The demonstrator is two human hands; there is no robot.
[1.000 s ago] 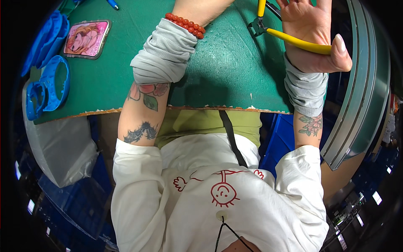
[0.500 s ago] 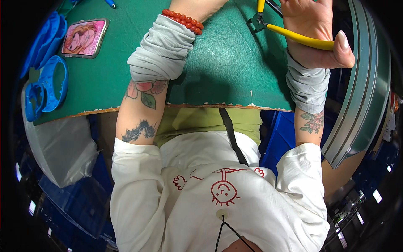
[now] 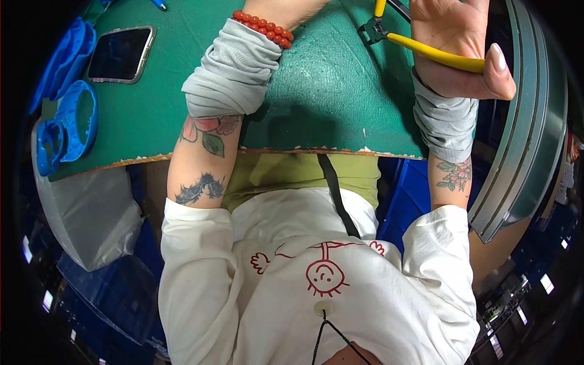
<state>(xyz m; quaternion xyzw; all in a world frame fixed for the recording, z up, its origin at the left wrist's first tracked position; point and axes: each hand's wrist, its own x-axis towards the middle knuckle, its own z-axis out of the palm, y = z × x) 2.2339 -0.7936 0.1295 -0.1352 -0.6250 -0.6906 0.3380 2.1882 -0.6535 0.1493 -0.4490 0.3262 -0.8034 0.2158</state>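
In my right hand (image 3: 453,45) is a pair of yellow-handled cutting pliers (image 3: 435,55) with a dark head. One handle crosses the palm and rests against the thumb; the other runs up out of the picture. The palm faces up, and its fingertips are cut off by the top edge. Only the wrist and lower part of my left hand (image 3: 292,11) show, at the top over the green mat; its fingers are out of view, so what they touch is hidden. Red beads circle that wrist, and grey sleeves cover both forearms.
A phone (image 3: 121,55) with a dark screen lies on the green mat (image 3: 328,79) at left. Blue plastic parts (image 3: 76,121) lie beside it, near the edge. A blue pen (image 3: 159,5) is at the top. A metal rail (image 3: 523,121) curves along the right.
The phone's screen has gone from a lit pink picture to dark. Both hands are almost where they were, with the pliers still in the right one.
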